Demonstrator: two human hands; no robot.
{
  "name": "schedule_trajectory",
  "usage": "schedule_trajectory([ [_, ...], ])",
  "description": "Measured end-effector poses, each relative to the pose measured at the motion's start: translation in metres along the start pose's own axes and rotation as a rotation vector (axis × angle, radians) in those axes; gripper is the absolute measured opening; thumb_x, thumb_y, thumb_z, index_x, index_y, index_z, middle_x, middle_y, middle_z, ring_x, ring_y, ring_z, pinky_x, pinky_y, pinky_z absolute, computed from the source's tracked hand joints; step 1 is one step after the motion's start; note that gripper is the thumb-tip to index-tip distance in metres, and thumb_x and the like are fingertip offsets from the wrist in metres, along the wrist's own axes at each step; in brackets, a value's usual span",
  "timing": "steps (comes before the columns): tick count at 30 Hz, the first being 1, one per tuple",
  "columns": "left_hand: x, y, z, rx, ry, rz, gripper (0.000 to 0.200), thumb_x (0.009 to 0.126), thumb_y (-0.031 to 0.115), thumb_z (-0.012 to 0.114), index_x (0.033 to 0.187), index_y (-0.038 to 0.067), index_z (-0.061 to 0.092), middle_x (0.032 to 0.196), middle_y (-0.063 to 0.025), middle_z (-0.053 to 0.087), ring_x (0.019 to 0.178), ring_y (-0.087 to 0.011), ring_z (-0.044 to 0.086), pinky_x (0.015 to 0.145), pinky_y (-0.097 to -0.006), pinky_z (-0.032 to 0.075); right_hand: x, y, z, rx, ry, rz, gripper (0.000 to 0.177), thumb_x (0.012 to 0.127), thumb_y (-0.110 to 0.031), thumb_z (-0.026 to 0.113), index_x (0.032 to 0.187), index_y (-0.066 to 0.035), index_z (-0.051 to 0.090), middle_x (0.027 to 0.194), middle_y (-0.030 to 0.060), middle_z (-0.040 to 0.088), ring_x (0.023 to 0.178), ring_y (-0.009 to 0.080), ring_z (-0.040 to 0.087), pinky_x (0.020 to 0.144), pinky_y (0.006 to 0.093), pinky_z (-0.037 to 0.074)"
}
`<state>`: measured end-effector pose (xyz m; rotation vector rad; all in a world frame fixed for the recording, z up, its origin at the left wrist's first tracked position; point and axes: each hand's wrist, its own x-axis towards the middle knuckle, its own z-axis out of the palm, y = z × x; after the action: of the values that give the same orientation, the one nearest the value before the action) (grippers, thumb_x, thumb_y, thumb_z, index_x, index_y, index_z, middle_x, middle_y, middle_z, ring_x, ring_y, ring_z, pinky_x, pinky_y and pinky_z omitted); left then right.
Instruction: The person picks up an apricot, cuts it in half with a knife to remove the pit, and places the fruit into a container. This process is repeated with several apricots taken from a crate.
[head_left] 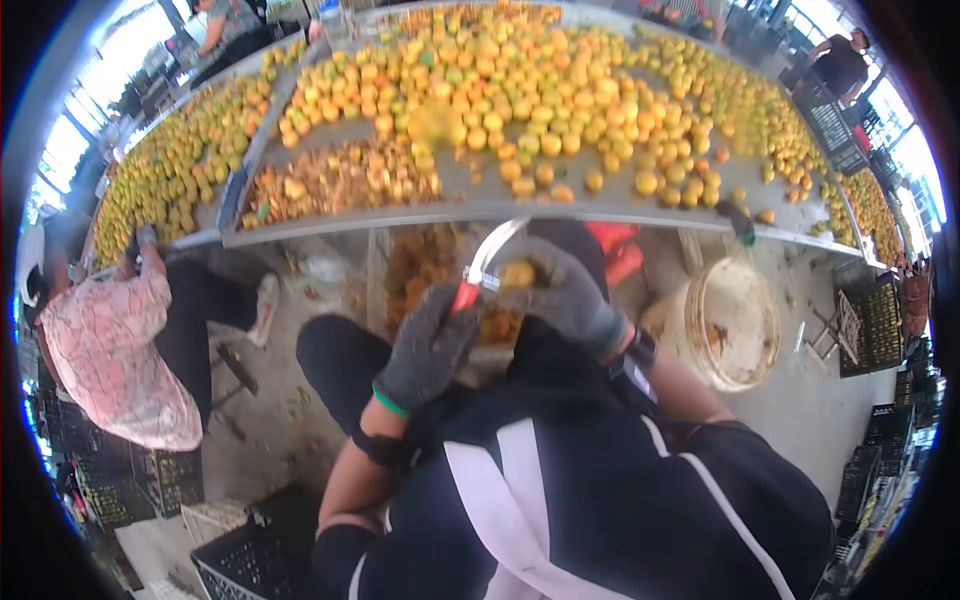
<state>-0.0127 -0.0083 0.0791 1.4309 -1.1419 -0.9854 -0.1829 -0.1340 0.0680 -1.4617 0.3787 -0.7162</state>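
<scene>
My left hand, in a dark grey glove, is closed round a red-handled curved knife. Its bright, curved blade rises toward the table edge. Close beside the blade, my gloved right hand is closed on a yellow-orange citrus fruit, partly covered by the fingers. Both hands are above my lap, just short of the metal table. Under them stands a crate holding orange-brown pieces, whose exact kind I cannot make out.
Many citrus fruits cover the table, with a pile of peel-like pieces at its near left. A white bucket stands at my right. A person in a pink top sits at left. Black crates lie around.
</scene>
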Motion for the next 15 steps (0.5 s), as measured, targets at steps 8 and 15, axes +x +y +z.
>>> schedule_trajectory([
  [8, -0.005, -0.002, 0.007, 0.455, 0.108, 0.430, 0.026, 0.088, 0.019, 0.066, 0.107, 0.003, 0.057, 0.087, -0.0204, 0.064, 0.077, -0.0381, 0.065, 0.062, -0.0422, 0.049, -0.012, -0.002, 0.011, 0.054, -0.099, 0.029, 0.048, 0.081, -0.003, 0.073, 0.123, -0.001, 0.051, 0.119, 0.0044, 0.055, 0.111, 0.0131, 0.053, 0.094, 0.0266, 0.045],
  [15, -0.008, -0.011, 0.016, 0.736, 0.156, 0.454, 0.034, 0.084, 0.015, 0.068, 0.112, 0.000, 0.055, 0.079, -0.0209, 0.064, 0.069, -0.0396, 0.064, 0.059, -0.0446, 0.050, -0.020, -0.010, 0.016, 0.095, -0.019, 0.140, 0.045, 0.081, -0.007, 0.075, 0.120, -0.004, 0.053, 0.112, 0.0029, 0.052, 0.109, 0.0116, 0.050, 0.096, 0.0269, 0.042],
])
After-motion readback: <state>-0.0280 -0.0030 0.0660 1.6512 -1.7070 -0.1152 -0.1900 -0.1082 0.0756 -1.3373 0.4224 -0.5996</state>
